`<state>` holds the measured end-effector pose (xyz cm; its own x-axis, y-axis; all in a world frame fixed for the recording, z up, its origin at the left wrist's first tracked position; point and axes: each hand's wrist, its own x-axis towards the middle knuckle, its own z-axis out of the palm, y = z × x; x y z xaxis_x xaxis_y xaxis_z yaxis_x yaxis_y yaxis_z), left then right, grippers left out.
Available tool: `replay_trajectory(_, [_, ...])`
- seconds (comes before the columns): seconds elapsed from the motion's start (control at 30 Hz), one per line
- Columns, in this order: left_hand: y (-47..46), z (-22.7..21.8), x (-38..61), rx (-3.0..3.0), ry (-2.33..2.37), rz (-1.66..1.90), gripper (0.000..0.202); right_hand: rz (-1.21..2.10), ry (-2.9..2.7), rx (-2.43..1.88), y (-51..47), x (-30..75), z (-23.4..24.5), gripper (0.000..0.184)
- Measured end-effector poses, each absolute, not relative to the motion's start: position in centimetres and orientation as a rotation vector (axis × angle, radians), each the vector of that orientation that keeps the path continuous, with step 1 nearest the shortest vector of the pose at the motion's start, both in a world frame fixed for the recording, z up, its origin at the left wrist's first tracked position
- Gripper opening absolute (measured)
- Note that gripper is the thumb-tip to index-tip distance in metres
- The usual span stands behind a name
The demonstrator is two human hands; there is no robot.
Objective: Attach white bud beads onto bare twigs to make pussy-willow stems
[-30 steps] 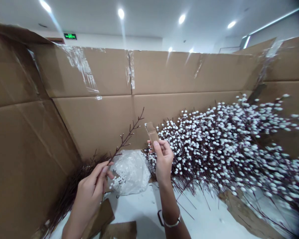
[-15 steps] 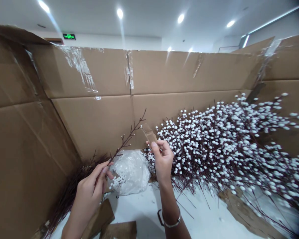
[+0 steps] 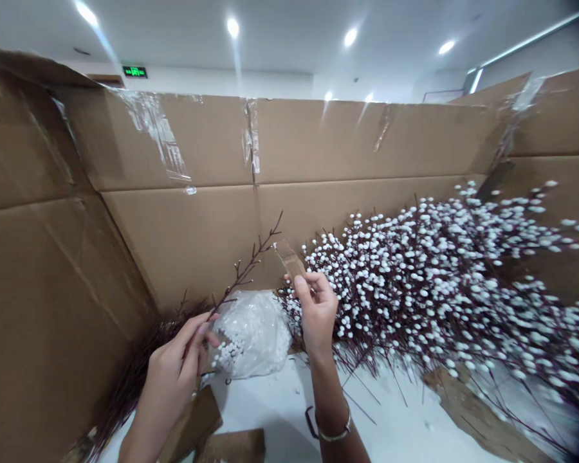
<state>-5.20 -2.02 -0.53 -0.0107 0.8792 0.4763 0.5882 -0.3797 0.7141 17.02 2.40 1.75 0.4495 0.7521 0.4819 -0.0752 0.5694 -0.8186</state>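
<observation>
Between the thumb and fingers of my left hand (image 3: 178, 357) is the lower stem of a bare brown artificial twig (image 3: 244, 275), which slants up to the right. My right hand (image 3: 317, 308) pinches a small strip of cardboard (image 3: 290, 259), its upper end close beside the twig's upper part. Whether strip and twig touch, I cannot tell. Behind and between the hands sits a clear plastic bag (image 3: 258, 334) of small white foam berries. To the right lies a big heap of twigs with white berries (image 3: 429, 276).
Tall cardboard walls (image 3: 183, 238) with torn tape stand behind and at the left. Bare dark twigs (image 3: 130, 379) lie along the left wall. Cardboard pieces (image 3: 234, 447) rest on the white tabletop (image 3: 282, 402), and another brown piece (image 3: 482, 418) lies at the lower right.
Almost nothing differs. My right hand and the cardboard strip sit a touch further right; my left hand keeps the twig in the same position.
</observation>
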Motion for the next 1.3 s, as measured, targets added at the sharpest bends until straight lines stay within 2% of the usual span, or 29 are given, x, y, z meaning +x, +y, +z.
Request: replay_trajectory(1.3, [-2.03, -0.88, -5.28, 2.013, 1.491, 1.282, 0.035, 0.441, -0.859, -0.836, 2.74, 17.79, 1.62, 0.014])
